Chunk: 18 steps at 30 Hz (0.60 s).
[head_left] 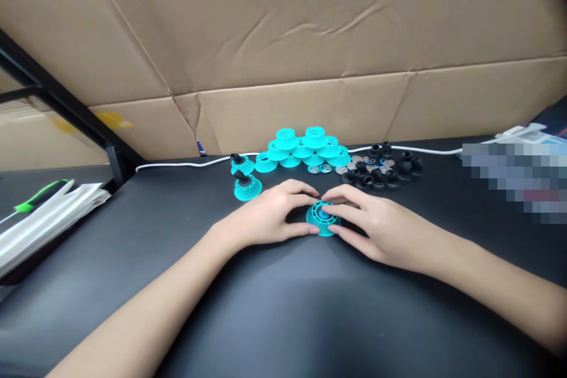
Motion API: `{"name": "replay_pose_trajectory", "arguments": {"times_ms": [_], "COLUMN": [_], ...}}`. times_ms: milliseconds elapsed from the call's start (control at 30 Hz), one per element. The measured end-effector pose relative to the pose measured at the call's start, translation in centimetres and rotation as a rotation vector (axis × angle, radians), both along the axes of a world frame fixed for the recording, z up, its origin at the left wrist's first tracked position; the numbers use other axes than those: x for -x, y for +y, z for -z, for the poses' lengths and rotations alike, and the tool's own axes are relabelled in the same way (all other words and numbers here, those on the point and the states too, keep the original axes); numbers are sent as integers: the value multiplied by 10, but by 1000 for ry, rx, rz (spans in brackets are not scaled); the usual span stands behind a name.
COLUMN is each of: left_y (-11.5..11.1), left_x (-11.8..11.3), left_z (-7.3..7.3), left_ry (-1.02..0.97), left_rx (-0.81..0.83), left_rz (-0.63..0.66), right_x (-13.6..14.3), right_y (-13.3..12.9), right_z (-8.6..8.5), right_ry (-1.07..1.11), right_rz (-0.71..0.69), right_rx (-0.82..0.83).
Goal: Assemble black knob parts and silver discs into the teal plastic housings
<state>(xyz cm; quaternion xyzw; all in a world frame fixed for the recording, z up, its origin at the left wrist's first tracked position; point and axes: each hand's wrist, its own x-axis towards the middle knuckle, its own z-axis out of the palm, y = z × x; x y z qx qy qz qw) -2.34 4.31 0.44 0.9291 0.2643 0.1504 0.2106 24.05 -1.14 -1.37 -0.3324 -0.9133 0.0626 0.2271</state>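
Observation:
A turquoise flared plastic ring (pixel 326 231) sits on the dark tabletop, slotted around its top, with a small blue piece in its centre. My left hand (pixel 273 211) holds its left side, thumb at the near edge and fingers at the far edge. From the right, my right hand (pixel 384 223) grips the same ring; one fingertip reaches into its centre and the thumb presses the near rim. To the left of my hands stand two similar turquoise rings, a nearer one (pixel 248 190) and a farther one (pixel 244 166), each with a black plug in it.
Several turquoise rings (pixel 290 160) are stacked by the cardboard wall (pixel 292 112). Round metallic discs (pixel 341 170) and black plastic plugs (pixel 377 178) lie to their right. A white cable (pixel 190 164) runs behind. White packaging (pixel 57 218) and a green-and-black handled tool (pixel 42 196) are at left.

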Motion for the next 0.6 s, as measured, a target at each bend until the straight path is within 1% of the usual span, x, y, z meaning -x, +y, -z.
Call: {"name": "replay_pose_trajectory", "arguments": {"times_ms": [167,333,433,500,600], "left_y": [-1,-3,-2,-2,-1], "left_x": [-3,-4,-3,-2,-2], "left_z": [-1,1,2,2,1], "left_ry": [-16,3,8,2,-13], "left_rx": [-11,-32,-43,-49,-63], "left_rz": [-5,-58,-39,-19,3], "right_x": [8,7,6,6,6], "right_y": [-6,-5,-6,-7,-4], "right_z": [-1,0,0,0,1], "right_ry": [61,78,26,11,80], "right_rz": [33,135,167,166,148], "right_rx": [46,-33,-59,-44,18]}}
